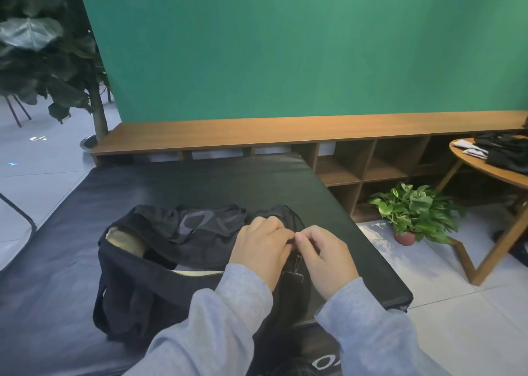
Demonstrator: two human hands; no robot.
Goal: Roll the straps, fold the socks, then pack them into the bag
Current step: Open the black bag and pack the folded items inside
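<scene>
A black duffel bag (148, 284) lies on a black padded mat (57, 261), its zipper partly open with a pale lining showing at the left end. My left hand (260, 247) and my right hand (323, 258) meet at the bag's right end. Both pinch a small dark part there, by the zipper pull or strap clip; a metal clip (294, 270) hangs just below my fingers. No straps or socks show loose on the mat.
A low wooden shelf bench (285, 132) runs along the green wall behind the mat. A potted plant (414, 212) stands on the floor at the right. A round wooden table (468, 161) at the far right carries dark clothes. A large plant stands at the far left.
</scene>
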